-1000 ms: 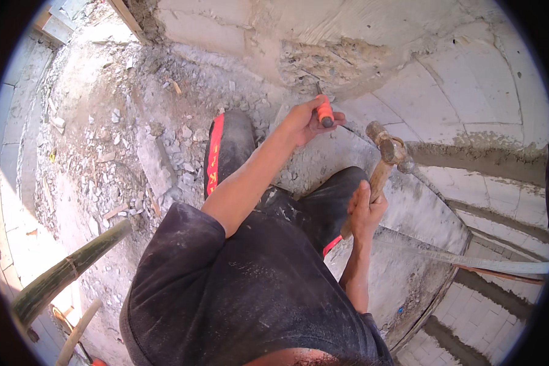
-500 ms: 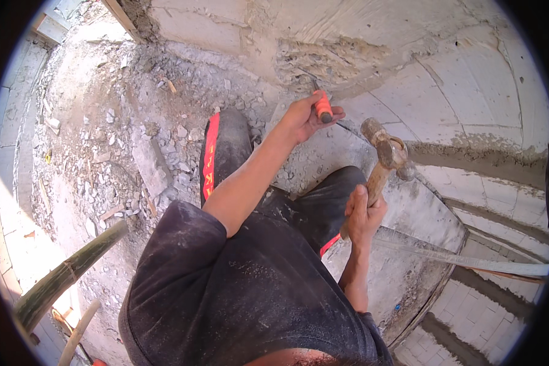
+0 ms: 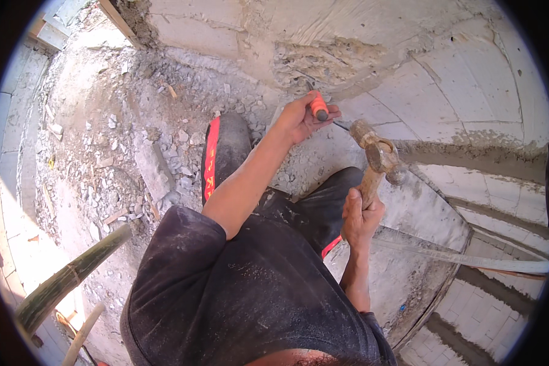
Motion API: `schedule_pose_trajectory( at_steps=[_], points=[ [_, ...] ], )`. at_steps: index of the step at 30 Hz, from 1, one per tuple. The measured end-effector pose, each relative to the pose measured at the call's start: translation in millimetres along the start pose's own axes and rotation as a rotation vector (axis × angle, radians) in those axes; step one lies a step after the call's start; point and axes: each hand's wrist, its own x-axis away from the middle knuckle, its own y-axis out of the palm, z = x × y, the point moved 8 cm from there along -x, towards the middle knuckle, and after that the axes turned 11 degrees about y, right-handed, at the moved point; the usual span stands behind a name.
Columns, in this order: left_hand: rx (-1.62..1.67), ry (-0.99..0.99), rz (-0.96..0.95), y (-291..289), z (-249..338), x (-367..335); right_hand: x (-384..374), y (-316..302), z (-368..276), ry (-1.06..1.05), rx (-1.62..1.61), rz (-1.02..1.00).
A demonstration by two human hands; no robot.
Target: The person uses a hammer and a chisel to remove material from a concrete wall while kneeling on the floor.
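Observation:
My left hand (image 3: 299, 123) is closed round a chisel (image 3: 319, 108) with an orange grip, and some of its fingers reach out past the handle. The chisel's thin shank points away from me to the chipped hollow (image 3: 332, 60) low in the wall; whether its tip touches there I cannot tell. On the right, my right hand (image 3: 362, 215) grips the wooden handle of a hammer (image 3: 378, 155) with a worn, dusty metal head. That head is raised a short way to the right of the chisel's butt end, apart from it.
Broken rubble (image 3: 113, 158) covers the floor on the left, with a larger slab (image 3: 152, 166) among it. Bamboo poles (image 3: 73, 276) jut in at the lower left. To the right are block courses with mortar joints (image 3: 482, 161) and a pale strap (image 3: 500, 264).
The hammer has shifted slightly left and nearer to the chisel. My left hand and the chisel have barely moved in the picture.

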Motion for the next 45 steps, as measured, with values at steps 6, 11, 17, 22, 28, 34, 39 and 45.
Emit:
schedule_pose_trajectory(
  at_steps=[6, 11, 17, 22, 28, 34, 39, 45],
  points=[
    [0.029, -0.015, -0.030, -1, -1, -3, 5, 4, -21, -0.239, -0.036, -0.040],
    [0.103, -0.032, -0.020, 10, 0, -2, 10, -9, 9, -0.577, 0.029, 0.116],
    [0.070, -0.053, -0.116, -2, 0, -17, -48, 39, 1, 0.048, 0.571, -0.084],
    [0.116, -0.033, -0.047, 6, 3, -12, -19, 27, -17, -0.318, 0.200, 0.065],
    [0.131, -0.034, 0.010, -12, -2, -11, -48, 37, 9, 0.230, 0.346, -0.050],
    [0.038, -0.215, 0.141, -49, -33, 35, 8, -7, 32, 0.222, -0.017, 0.121],
    [-0.083, -0.169, 0.114, -46, -32, 37, 22, -6, 47, 0.388, -0.101, 0.085],
    [-0.145, -0.104, -0.027, -20, -12, 3, 23, -14, 46, 0.246, -0.013, 0.133]
  ],
)
